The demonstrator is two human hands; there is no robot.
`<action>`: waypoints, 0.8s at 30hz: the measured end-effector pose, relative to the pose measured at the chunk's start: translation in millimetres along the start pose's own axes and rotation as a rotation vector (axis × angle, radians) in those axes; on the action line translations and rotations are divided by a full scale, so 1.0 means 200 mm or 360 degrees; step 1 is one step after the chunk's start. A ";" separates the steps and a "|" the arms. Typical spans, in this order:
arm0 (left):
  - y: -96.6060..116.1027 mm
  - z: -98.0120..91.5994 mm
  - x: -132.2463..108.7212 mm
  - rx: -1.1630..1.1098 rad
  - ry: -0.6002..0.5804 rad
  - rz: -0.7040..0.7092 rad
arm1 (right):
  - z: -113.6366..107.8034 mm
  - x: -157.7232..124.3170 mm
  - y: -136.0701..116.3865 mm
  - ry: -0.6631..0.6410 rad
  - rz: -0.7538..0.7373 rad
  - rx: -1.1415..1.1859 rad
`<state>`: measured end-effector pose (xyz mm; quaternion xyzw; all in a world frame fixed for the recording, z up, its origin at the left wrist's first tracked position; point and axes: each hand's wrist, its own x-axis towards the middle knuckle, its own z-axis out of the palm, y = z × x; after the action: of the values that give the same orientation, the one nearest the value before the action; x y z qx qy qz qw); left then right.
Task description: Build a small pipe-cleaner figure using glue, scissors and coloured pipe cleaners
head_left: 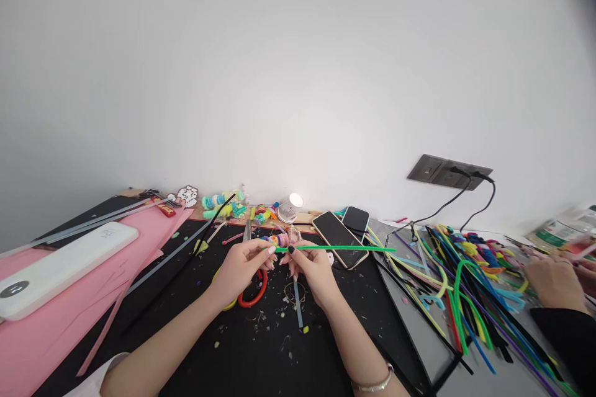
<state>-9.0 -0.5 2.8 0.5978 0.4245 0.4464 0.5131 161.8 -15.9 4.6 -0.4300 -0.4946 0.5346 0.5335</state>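
Observation:
Both my hands meet over the black mat (242,353) and pinch one green pipe cleaner (344,249). My left hand (239,268) grips its left end between thumb and fingertips. My right hand (313,268) pinches it just to the right, and the rest of the stem runs out rightward over a phone. Red-handled scissors (255,294) lie under my left hand. A grey stick (298,304) lies on the mat below my right hand. Small coiled pieces in mixed colours (278,239) sit just beyond my fingers.
Two phones (339,237) lie face up behind my hands. A heap of coloured pipe cleaners (470,285) covers the right side, where another person's hands (554,282) work. A white power bank (56,270) rests on pink paper (28,347) at left. A wall socket (447,171) has cables plugged in.

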 end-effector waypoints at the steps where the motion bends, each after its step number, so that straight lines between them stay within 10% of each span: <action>1: 0.00 0.00 0.00 -0.0011 0.0015 0.0005 | 0.00 0.00 0.00 -0.0006 0.0010 0.0031; 10: 0.00 0.01 0.00 -0.0155 -0.0042 -0.0024 | 0.00 -0.02 -0.03 -0.0087 0.0182 0.0315; 24: -0.05 0.00 0.02 -0.0121 -0.0235 -0.0091 | -0.04 0.00 -0.02 -0.0068 -0.0160 -0.0111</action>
<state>-7.9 5.1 -6.1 0.5967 0.3852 0.4021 0.5778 169.2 -15.2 6.6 -0.4115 -0.5453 0.4985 0.5337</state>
